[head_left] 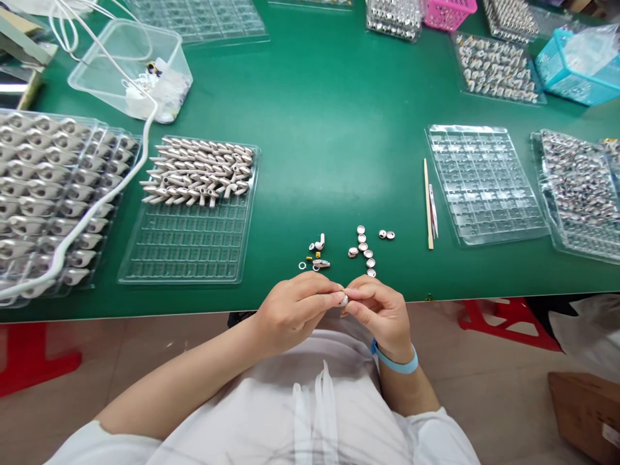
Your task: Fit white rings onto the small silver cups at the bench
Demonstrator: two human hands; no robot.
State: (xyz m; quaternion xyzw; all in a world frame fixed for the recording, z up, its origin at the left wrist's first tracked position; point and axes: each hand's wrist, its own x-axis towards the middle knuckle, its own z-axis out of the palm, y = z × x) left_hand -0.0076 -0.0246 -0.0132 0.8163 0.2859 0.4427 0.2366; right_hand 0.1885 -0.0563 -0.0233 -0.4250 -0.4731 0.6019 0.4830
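My left hand (296, 309) and my right hand (382, 313) meet at the table's front edge. Both are closed, fingertips pinching a small silvery earbud part (343, 301) between them; most of it is hidden by the fingers. Just beyond the left hand lie an earbud shell with a stem (320, 243), another shell piece (321, 263), a white ring (302, 265) and tiny yellow parts (309, 258). Past my right hand runs a crooked row of round silvery caps (369, 254), with a pair of rounded pieces (390, 235) to its right.
Left stand a half-filled tray of stems (194, 252), stacked trays of shells (36, 206), a white cable (97, 216) and a clear tub (121, 71). Right are a wooden stick (428, 206), tweezers (433, 210), a clear tray (487, 187), a filled tray (576, 187) and a blue basket (576, 81).
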